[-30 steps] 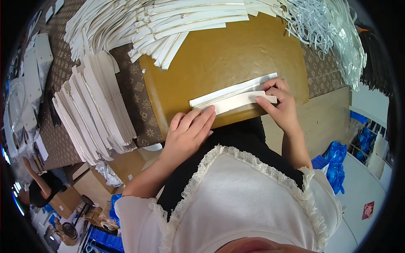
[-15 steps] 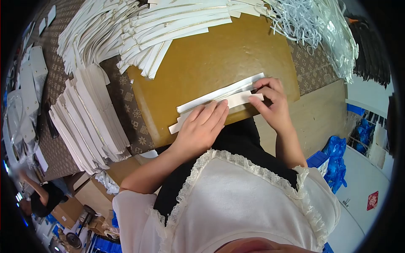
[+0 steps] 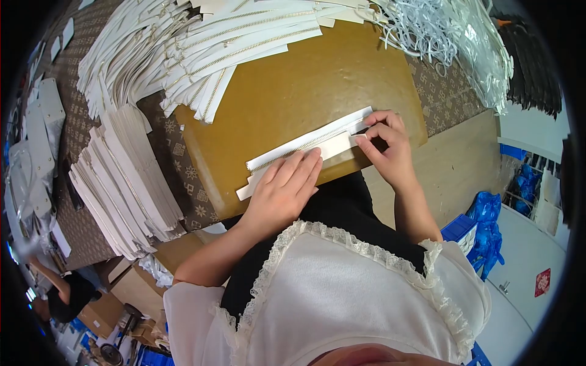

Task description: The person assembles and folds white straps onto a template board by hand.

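Observation:
A white zipper [image 3: 278,157] with gold-coloured metal teeth lies slantwise on the brown work mat [image 3: 293,85]. A pale off-white strip [image 3: 334,146] runs along its near side, partly over the zipper's lower tape. My left hand [image 3: 282,190] rests flat on the strip, fingers stretched out and close together, covering its middle left part. My right hand [image 3: 389,148] is closed in a loose pinch at the right end, with the thumb at the strip's end and the index finger by the zipper tape. Exactly what lies between the fingertips is partly hidden.
Many white zippers [image 3: 244,33] are heaped at the mat's far edge. A stacked bundle of zippers [image 3: 122,183] stands at the left. White cords [image 3: 421,30] and clear plastic [image 3: 479,49] lie at the far right. Another person [image 3: 70,293] is at lower left.
My right thumb has moved slightly back, and the strip's right end no longer sticks out past it. My left hand stays pressed on the strip. The whole view has shifted a little.

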`<state>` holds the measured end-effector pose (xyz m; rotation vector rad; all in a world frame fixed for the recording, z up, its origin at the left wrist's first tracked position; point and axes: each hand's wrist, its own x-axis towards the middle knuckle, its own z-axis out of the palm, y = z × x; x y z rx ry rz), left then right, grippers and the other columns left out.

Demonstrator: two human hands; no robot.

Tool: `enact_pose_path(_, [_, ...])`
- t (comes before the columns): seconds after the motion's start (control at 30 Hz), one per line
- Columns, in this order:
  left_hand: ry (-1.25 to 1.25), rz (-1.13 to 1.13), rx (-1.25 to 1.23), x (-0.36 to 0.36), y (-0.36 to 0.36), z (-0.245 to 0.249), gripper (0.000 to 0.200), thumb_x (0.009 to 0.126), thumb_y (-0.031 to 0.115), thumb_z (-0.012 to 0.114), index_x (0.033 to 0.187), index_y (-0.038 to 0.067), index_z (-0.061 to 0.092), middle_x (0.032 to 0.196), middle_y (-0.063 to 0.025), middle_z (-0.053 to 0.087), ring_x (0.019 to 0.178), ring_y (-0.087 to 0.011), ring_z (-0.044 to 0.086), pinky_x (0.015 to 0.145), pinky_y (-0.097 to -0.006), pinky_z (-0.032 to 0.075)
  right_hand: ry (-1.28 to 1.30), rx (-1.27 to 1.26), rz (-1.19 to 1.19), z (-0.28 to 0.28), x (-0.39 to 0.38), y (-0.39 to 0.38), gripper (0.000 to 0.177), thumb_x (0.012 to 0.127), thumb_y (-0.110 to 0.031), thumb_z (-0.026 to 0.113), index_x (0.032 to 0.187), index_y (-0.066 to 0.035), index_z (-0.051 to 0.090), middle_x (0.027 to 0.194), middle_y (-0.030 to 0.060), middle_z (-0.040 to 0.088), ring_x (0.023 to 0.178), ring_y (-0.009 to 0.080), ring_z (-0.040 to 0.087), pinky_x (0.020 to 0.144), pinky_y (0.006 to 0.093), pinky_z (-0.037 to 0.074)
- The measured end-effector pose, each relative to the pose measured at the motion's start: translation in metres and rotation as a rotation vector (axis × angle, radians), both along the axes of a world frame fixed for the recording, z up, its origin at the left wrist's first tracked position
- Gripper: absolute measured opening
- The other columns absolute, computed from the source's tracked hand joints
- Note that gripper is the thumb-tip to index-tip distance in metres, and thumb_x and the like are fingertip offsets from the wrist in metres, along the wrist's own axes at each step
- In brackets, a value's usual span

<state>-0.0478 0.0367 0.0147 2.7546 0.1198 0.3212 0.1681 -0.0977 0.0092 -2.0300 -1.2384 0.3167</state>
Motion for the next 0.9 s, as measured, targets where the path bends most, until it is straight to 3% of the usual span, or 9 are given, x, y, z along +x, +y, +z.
enact_pose_path(0.1, [-0.024, -0.016, 0.022, 0.006, -0.001, 0.001, 0.050, 0.077, 0.020, 0.068, 0.120, -0.003, 0.057, 0.133, -0.0115, 0.052, 0.115, -0.0265, 0.051, 0.096, -0.0383, 0.043, -0.023, 0.001, -0.001, -0.001, 0.000, 0.001, 0.015, 0.073, -0.006, 0.075, 0.073, -0.004, 0.060, 0.100, 0.0066, 0.058, 0.096, 0.0233, 0.052, 0.085, 0.0330, 0.041])
enact_pose_path(0.2, [0.005, -0.001, 0.013, 0.016, -0.006, -0.003, 0.049, 0.080, 0.022, 0.067, 0.123, 0.001, 0.057, 0.136, -0.0060, 0.051, 0.118, -0.0243, 0.048, 0.098, -0.0378, 0.039, -0.044, -0.002, -0.001, -0.001, 0.000, 0.002, 0.015, 0.073, -0.007, 0.075, 0.074, -0.004, 0.060, 0.100, 0.0067, 0.058, 0.096, 0.0236, 0.052, 0.085, 0.0336, 0.041])
enact_pose_path(0.3, [-0.032, -0.011, 0.001, 0.040, -0.015, -0.008, 0.048, 0.080, 0.021, 0.067, 0.123, 0.001, 0.057, 0.136, -0.0069, 0.051, 0.119, -0.0250, 0.048, 0.098, -0.0386, 0.038, -0.063, -0.013, 0.002, 0.000, -0.002, 0.001, 0.016, 0.073, -0.008, 0.076, 0.077, -0.005, 0.061, 0.099, 0.0068, 0.057, 0.096, 0.0242, 0.053, 0.087, 0.0351, 0.041])
enact_pose_path(0.43, [-0.065, -0.009, 0.010, 0.049, -0.021, -0.015, 0.046, 0.082, 0.020, 0.065, 0.123, 0.000, 0.057, 0.136, -0.0084, 0.051, 0.119, -0.0257, 0.048, 0.099, -0.0392, 0.037, 0.040, 0.067, -0.085, -0.004, -0.008, -0.001, 0.021, 0.074, -0.008, 0.076, 0.090, -0.004, 0.063, 0.100, 0.0080, 0.060, 0.094, 0.0262, 0.057, 0.090, 0.0387, 0.042])
enact_pose_path(0.53, [-0.091, -0.008, 0.005, 0.050, -0.022, -0.018, 0.044, 0.082, 0.019, 0.063, 0.121, -0.002, 0.058, 0.134, -0.0107, 0.051, 0.120, -0.0265, 0.048, 0.099, -0.0395, 0.038, -0.124, 0.311, 0.047, -0.014, -0.021, -0.011, 0.030, 0.077, -0.006, 0.072, 0.105, -0.004, 0.061, 0.108, 0.0110, 0.064, 0.099, 0.0281, 0.061, 0.095, 0.0418, 0.041])
enact_pose_path(0.63, [-0.117, -0.017, -0.015, 0.042, -0.021, -0.018, 0.042, 0.083, 0.018, 0.060, 0.118, -0.005, 0.058, 0.132, -0.0144, 0.052, 0.121, -0.0278, 0.048, 0.100, -0.0401, 0.039, -0.213, 0.258, 0.095, -0.023, -0.034, -0.015, 0.034, 0.078, -0.004, 0.070, 0.110, -0.003, 0.060, 0.114, 0.0128, 0.064, 0.104, 0.0280, 0.061, 0.098, 0.0424, 0.040])
enact_pose_path(0.77, [-0.139, 0.033, -0.036, 0.015, -0.017, -0.016, 0.040, 0.084, 0.017, 0.065, 0.119, 0.000, 0.060, 0.135, -0.0101, 0.053, 0.125, -0.0230, 0.048, 0.098, -0.0391, 0.039, -0.312, 0.230, 0.124, -0.024, -0.040, -0.014, 0.037, 0.080, -0.002, 0.066, 0.116, -0.004, 0.059, 0.117, 0.0135, 0.065, 0.108, 0.0278, 0.062, 0.102, 0.0437, 0.038])
enact_pose_path(0.9, [-0.176, 0.241, 0.003, -0.042, -0.013, -0.015, 0.033, 0.082, 0.010, 0.067, 0.113, 0.001, 0.063, 0.125, -0.0099, 0.061, 0.117, -0.0242, 0.056, 0.095, -0.0381, 0.042, -0.352, 0.269, 0.102, -0.024, -0.040, -0.013, 0.035, 0.081, -0.001, 0.066, 0.115, -0.004, 0.060, 0.112, 0.0128, 0.067, 0.104, 0.0283, 0.063, 0.099, 0.0424, 0.040])
